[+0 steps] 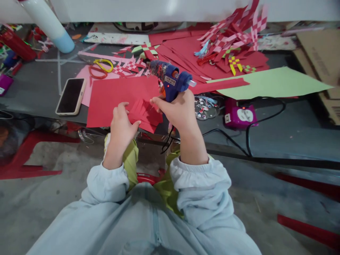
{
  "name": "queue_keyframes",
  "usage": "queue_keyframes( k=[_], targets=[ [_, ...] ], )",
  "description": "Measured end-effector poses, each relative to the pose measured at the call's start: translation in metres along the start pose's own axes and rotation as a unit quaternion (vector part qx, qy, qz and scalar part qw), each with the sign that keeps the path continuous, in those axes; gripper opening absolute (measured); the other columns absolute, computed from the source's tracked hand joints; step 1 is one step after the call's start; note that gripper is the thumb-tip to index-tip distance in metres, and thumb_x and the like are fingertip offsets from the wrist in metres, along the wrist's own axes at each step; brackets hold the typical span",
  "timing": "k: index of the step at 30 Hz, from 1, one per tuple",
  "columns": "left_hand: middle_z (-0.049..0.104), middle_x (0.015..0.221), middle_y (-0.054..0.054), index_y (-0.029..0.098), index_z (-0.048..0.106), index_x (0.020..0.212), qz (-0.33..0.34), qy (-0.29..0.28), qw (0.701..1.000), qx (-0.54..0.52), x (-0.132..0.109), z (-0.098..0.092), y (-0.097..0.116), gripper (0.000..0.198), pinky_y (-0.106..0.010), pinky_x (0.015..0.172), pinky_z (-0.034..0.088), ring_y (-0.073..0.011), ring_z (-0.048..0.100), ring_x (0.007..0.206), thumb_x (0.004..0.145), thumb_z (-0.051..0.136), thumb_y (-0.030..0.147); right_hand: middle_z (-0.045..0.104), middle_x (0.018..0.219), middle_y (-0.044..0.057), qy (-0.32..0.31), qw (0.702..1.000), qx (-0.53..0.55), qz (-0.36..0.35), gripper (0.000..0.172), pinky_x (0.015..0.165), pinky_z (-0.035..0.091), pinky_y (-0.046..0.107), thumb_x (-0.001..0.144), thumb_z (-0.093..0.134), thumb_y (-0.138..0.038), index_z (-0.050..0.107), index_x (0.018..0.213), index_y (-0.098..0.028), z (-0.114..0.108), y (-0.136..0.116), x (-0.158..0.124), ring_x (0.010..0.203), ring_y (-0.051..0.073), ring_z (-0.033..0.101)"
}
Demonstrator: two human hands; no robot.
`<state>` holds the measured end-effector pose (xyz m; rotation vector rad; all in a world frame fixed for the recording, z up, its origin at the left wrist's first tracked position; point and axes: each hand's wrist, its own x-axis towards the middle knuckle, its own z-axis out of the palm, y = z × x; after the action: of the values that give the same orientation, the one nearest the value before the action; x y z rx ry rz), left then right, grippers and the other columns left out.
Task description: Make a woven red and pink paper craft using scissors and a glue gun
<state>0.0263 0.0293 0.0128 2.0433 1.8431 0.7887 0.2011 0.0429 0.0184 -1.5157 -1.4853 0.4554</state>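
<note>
My right hand [179,109] is wrapped round the grip of a blue hot glue gun [170,83]. A clear glue stick sticks out of its back, a small red light shows on its side, and its nozzle end points up and left. My left hand [120,120] lies at the front edge of a large red paper sheet [114,92], thumb spread from the fingers. Beside its thumb is a smaller piece of red paper with cut strips [143,113], on the sheet. Whether the left fingertips press on this piece, I cannot tell.
A phone [71,96], scissors [102,67] and a white-and-blue bottle [53,30] stand or lie left. Red paper sheets [180,53], woven strips [239,33] and a green sheet [268,83] lie behind. Right are a purple power socket [240,114], its cable and a tray of beads [205,108].
</note>
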Motion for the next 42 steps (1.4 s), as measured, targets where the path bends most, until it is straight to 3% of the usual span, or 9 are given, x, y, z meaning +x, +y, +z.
queue_keyframes(
  k=[3,6,9,13,17,21,29,37,42],
  targets=[
    [0.062,0.108,-0.008,0.019,0.048,0.125,-0.013,0.021,0.996,-0.088,0.004,0.005,-0.004,0.067,-0.04,0.085,0.052,-0.0228,0.062,0.096,0.063,0.072,0.016,0.067,0.068,0.004,0.008,1.0,0.011,-0.008,0.019,0.054,0.058,0.04,0.085,0.057,-0.033,0.062,0.099,-0.02,0.005,0.005,0.003,0.056,0.02,0.066],
    [0.066,0.092,-0.004,0.02,0.051,0.118,-0.038,0.012,0.98,-0.193,0.008,0.006,-0.005,0.057,-0.036,0.077,0.053,-0.0202,0.065,0.085,0.065,0.07,0.021,0.068,0.075,0.006,0.023,1.0,0.004,-0.012,0.024,0.06,0.059,0.043,0.085,0.058,-0.034,0.061,0.105,-0.021,0.008,0.01,0.005,0.067,0.024,0.069],
    [0.069,0.089,-0.003,0.022,0.051,0.113,-0.064,-0.013,0.942,-0.328,0.01,0.001,-0.003,0.053,-0.037,0.073,0.056,-0.0203,0.069,0.08,0.065,0.071,0.027,0.069,0.077,0.007,0.045,0.999,0.014,0.019,0.025,0.062,0.059,0.044,0.085,0.058,-0.035,0.06,0.105,-0.02,0.008,0.01,0.008,0.068,0.024,0.07],
    [0.071,0.1,-0.008,0.021,0.052,0.112,-0.069,-0.036,0.893,-0.442,0.011,-0.004,0.002,0.056,-0.042,0.08,0.058,-0.023,0.071,0.089,0.061,0.074,0.031,0.069,0.075,0.007,0.076,0.995,0.048,0.042,0.023,0.058,0.059,0.042,0.084,0.059,-0.037,0.061,0.098,-0.019,0.004,0.008,0.012,0.062,0.022,0.069],
    [0.071,0.102,-0.008,0.022,0.051,0.112,-0.058,-0.039,0.897,-0.437,0.009,-0.003,0.003,0.054,-0.044,0.083,0.058,-0.0237,0.072,0.091,0.063,0.072,0.033,0.072,0.083,0.008,0.104,0.988,0.1,0.045,0.028,0.056,0.059,0.04,0.081,0.063,-0.04,0.061,0.1,-0.02,0.002,0.004,0.013,0.067,0.023,0.07],
    [0.071,0.095,-0.006,0.022,0.05,0.113,-0.049,-0.04,0.903,-0.425,0.006,0.0,0.001,0.053,-0.043,0.082,0.058,-0.0223,0.072,0.085,0.066,0.069,0.033,0.073,0.085,0.01,0.081,0.99,0.102,0.053,0.032,0.057,0.059,0.04,0.079,0.065,-0.046,0.062,0.098,-0.02,-0.002,0.0,0.011,0.071,0.025,0.071],
    [0.069,0.092,-0.004,0.025,0.047,0.117,-0.041,-0.052,0.921,-0.385,0.001,-0.003,0.001,0.05,-0.039,0.075,0.059,-0.0215,0.071,0.082,0.071,0.065,0.034,0.065,0.062,0.001,0.025,0.997,0.066,0.03,0.04,0.05,0.056,0.035,0.075,0.068,-0.059,0.062,0.085,-0.021,-0.011,-0.006,0.006,0.052,0.018,0.064],
    [0.068,0.094,-0.004,0.024,0.046,0.118,-0.038,-0.047,0.927,-0.369,-0.004,-0.008,0.002,0.05,-0.039,0.078,0.059,-0.022,0.071,0.088,0.072,0.064,0.031,0.065,0.065,0.004,0.027,0.996,0.073,0.046,0.05,0.044,0.054,0.035,0.084,0.05,-0.068,0.062,0.084,-0.02,-0.01,-0.004,0.004,0.047,0.017,0.062],
    [0.067,0.095,-0.004,0.025,0.045,0.122,-0.033,-0.064,0.935,-0.347,-0.005,-0.009,0.001,0.051,-0.038,0.076,0.058,-0.0223,0.071,0.087,0.074,0.063,0.033,0.066,0.066,0.003,-0.012,0.998,0.067,-0.003,0.046,0.047,0.057,0.036,0.077,0.064,-0.065,0.063,0.093,-0.022,-0.01,0.004,0.006,0.055,0.019,0.065]
  ],
)
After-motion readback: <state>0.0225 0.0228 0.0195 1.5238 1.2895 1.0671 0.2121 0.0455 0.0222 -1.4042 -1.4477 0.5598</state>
